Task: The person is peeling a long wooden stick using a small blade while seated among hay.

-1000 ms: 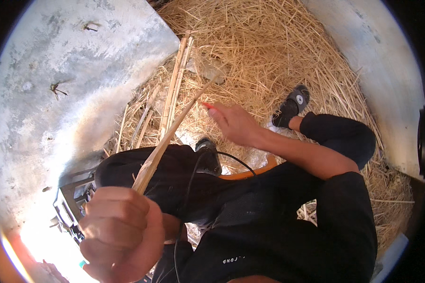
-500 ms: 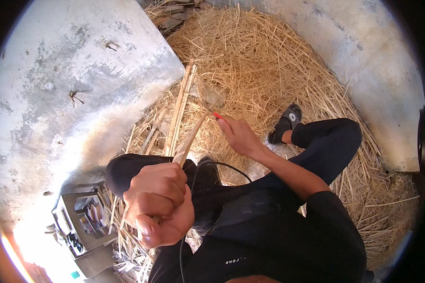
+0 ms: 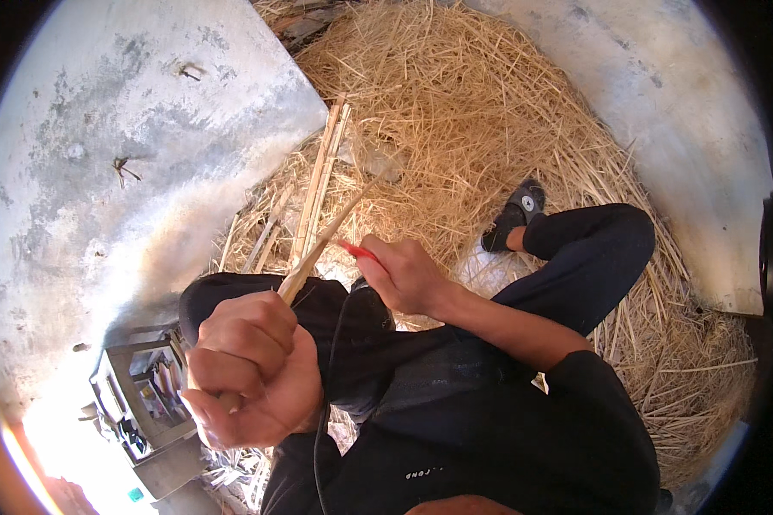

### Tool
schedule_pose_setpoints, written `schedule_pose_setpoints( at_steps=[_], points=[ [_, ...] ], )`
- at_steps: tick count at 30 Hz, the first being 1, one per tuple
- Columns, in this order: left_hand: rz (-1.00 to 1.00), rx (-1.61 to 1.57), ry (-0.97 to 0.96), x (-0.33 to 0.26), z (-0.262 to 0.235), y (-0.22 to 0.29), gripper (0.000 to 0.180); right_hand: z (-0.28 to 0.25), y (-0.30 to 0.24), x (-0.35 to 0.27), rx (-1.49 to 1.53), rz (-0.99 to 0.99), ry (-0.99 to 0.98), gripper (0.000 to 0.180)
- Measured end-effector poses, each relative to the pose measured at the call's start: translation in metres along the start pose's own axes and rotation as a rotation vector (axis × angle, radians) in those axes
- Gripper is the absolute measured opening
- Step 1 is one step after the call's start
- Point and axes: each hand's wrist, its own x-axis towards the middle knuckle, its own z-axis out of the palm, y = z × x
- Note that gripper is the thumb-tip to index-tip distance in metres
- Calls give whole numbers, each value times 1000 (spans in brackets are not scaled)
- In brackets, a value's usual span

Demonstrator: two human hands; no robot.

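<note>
As seen from above, left to right:
Box: grey metal box (image 3: 142,403) on the concrete floor (image 3: 103,172), lower left.
Left hand (image 3: 249,369): fingers shut tight round a pale stick (image 3: 318,249), which slants up over the straw (image 3: 489,112).
Right hand (image 3: 404,275): fingers pinch a red tool (image 3: 356,250) against the stick.

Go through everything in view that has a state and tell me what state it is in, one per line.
Left hand: closed in a fist around the long stick.
Long stick: held, tilted up and away over the straw.
Right hand: fingers pinched on a small red tool.
Small red tool: held, tip at the stick.
Straw pile: loose, spread on the ground.
</note>
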Motion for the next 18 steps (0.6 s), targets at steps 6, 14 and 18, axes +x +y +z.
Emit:
schedule_pose_setpoints(
  at_steps=[6,14,18],
  points=[
    [9,-23,-35,-1,-3,2,45,11,67,13,-95,383,23,34],
    [18,-51,-23,3,-5,2,45,18,53,6,-274,271,38,31],
    [34,-52,-40,1,-8,2,44,5,74,22,-128,354,3,29]
  ],
)
